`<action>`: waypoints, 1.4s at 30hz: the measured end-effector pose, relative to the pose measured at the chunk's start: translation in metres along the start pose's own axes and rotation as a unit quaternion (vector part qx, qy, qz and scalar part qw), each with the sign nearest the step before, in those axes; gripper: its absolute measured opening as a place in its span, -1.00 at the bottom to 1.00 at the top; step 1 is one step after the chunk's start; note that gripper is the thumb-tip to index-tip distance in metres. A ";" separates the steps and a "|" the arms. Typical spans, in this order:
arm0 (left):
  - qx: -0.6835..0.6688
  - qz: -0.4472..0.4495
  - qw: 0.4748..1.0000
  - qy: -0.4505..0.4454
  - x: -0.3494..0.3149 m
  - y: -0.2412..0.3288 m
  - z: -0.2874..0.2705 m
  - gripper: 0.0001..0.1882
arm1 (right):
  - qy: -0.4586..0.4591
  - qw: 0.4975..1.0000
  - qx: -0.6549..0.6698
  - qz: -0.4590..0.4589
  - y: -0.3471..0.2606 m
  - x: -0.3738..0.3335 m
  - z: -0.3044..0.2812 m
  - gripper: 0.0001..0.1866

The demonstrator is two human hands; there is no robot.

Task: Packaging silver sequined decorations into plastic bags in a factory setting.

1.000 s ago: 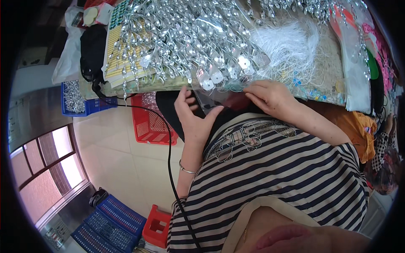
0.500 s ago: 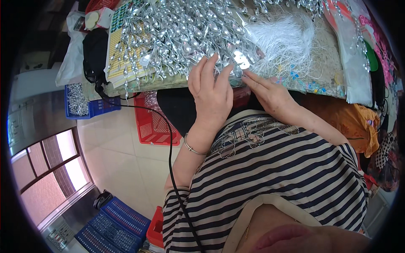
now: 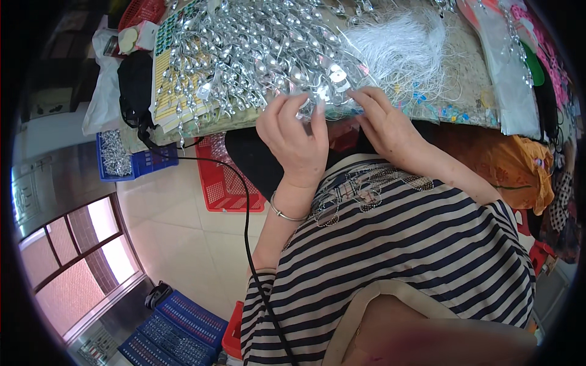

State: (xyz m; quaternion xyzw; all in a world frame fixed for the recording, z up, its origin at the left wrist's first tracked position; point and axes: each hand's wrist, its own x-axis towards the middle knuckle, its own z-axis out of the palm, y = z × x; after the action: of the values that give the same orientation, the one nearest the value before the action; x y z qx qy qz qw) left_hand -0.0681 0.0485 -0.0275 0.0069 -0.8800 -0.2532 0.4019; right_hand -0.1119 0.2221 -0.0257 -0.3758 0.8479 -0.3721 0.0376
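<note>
My left hand (image 3: 293, 146) is at the table's near edge, its fingers bent and the thumb close to the index finger. Just to its right, my right hand (image 3: 389, 128) has its fingers curled, fingertips at a glossy silvery piece (image 3: 337, 74) with bright glare. Whatever is between the fingertips of either hand is too small or hidden to make out. Beyond my left hand spreads a dense layer of silver teardrop-like ornaments (image 3: 244, 55), some hanging over the table edge. A heap of white threads (image 3: 400, 52) lies beyond my right hand.
A black bag (image 3: 135, 82) and a card with yellow strips (image 3: 163, 91) are at the table's left. Below stand a blue basket (image 3: 152, 161) of silver pieces and a red basket (image 3: 229, 195). An orange bag (image 3: 519, 171) is at right. A black cable (image 3: 247, 213) crosses the view.
My hands have drawn slightly back toward me, and their fingers have curled from a flatter, more stretched pose. The whole view has shifted a little.
</note>
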 end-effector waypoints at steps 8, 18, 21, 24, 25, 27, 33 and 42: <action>-0.187 -0.055 0.969 -0.155 -0.039 0.012 -0.010 -0.77 | -0.009 0.993 -0.119 0.012 0.004 0.021 0.015 -0.37; -0.296 -0.336 0.842 -0.301 -0.051 0.011 -0.002 -0.34 | 0.098 0.994 -0.045 0.024 0.016 0.036 0.029 -0.47; -0.368 -0.371 0.807 -0.274 -0.045 0.012 -0.001 -0.34 | 0.122 0.992 -0.022 0.003 0.017 0.035 0.028 -0.52; -0.401 -0.391 0.789 -0.251 -0.045 0.014 -0.001 -0.33 | 0.127 0.992 -0.008 0.015 0.016 0.032 0.029 -0.53; -0.423 -0.412 0.769 -0.244 -0.046 0.014 0.000 -0.30 | 0.121 0.992 -0.025 0.027 0.016 0.032 0.030 -0.54; -0.443 -0.432 0.748 -0.241 -0.048 0.013 0.001 -0.26 | 0.117 0.991 -0.039 0.043 0.017 0.031 0.030 -0.54; -0.470 -0.478 0.694 -0.262 -0.037 0.018 0.002 -0.22 | 0.103 0.992 0.038 0.057 0.021 0.032 0.028 -0.54; -0.500 -0.507 0.653 -0.256 -0.035 0.017 0.012 -0.15 | 0.073 0.992 0.045 0.089 0.017 0.038 0.024 -0.54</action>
State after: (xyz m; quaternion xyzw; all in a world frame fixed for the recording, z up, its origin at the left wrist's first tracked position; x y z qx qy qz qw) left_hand -0.0501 0.0764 -0.0508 0.1850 -0.5476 -0.8113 -0.0878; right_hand -0.1411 0.1905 -0.0462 -0.2688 0.8605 -0.4321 0.0250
